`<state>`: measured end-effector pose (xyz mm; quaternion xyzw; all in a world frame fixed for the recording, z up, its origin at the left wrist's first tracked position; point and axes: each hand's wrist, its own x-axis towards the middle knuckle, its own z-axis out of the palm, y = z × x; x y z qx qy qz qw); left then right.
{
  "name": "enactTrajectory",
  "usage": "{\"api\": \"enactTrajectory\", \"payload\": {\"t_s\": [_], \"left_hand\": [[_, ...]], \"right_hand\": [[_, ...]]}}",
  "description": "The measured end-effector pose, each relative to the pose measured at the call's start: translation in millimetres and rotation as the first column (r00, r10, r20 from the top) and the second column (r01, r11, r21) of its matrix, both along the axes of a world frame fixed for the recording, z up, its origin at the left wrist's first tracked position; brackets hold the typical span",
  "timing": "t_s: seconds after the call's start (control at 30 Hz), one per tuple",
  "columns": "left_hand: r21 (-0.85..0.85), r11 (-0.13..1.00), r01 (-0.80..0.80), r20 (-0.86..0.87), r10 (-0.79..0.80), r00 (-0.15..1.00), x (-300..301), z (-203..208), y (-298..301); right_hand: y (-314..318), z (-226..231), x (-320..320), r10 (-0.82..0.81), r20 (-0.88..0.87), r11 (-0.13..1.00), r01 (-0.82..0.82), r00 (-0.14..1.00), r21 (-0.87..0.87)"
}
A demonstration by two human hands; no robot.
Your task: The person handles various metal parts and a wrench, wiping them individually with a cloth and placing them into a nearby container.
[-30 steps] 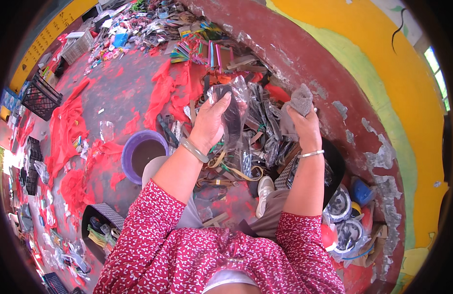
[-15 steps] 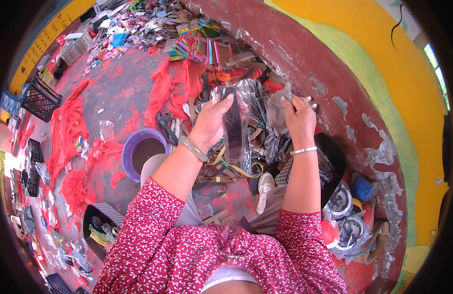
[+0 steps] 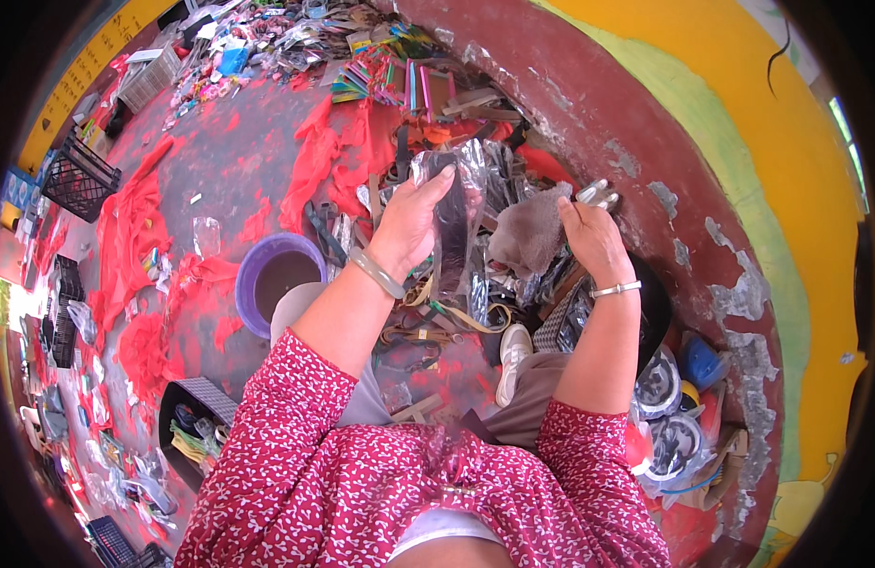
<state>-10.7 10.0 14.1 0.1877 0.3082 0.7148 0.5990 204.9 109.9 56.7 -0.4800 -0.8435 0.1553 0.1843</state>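
Left hand [image 3: 409,225] is up front and pinched firm, thumb pressed across a dark, flat packet [image 3: 451,227] in crinkled clear wrapping, which hangs above the heap; over on the other side the right hand [image 3: 593,239] grips one edge of a grey cloth [image 3: 530,235], its free part drooping toward the packet, the two looking close but hard to call as touching. Something silvery shows beyond the right fingertips, and I cannot tell what it is. Now the risks: that wrapping looks slick, so a loosened thumb could let the packet slide down into the heap of wrapped straps [image 3: 513,180], where it would be hard to pick out among its look-alikes. Cloth held by one edge could flop, too, and snag on those loose ends, and a tan strap [image 3: 494,327] loops out below, ready to catch a foot, with a white shoe [image 3: 515,364] right beside it. Wider out, a purple bucket [image 3: 245,284] of brownish contents stands against the left knee, where a careless nudge might tip it. On the right, a black bin [image 3: 653,308] sits by the forearm and the peeling wall [image 3: 522,43] crowds that side, limiting any outward swing; plastic-wrapped wheels [image 3: 674,447] lie nearer the body, while red scraps [image 3: 314,166] litter the floor to the left.
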Motion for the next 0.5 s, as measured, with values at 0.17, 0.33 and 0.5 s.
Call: {"api": "enactTrajectory", "payload": {"t_s": [0.17, 0.33, 0.5], "left_hand": [[0.019, 1.000, 0.007, -0.017, -0.007, 1.000, 3, -3, 0], [0.012, 1.000, -0.005, -0.031, 0.005, 1.000, 5, -1, -1], [-0.002, 1.000, -0.008, -0.031, 0.008, 0.999, 4, -1, -2]], "right_hand": [[-2, 9, 1, -0.035, -0.194, 0.999, 0.027, 0.980, -0.042], [0, 9, 2, -0.140, -0.059, 0.968, 0.149, 0.988, 0.204], [12, 0, 7, -0.191, -0.079, 0.976, 0.198, 0.978, 0.092]]}}
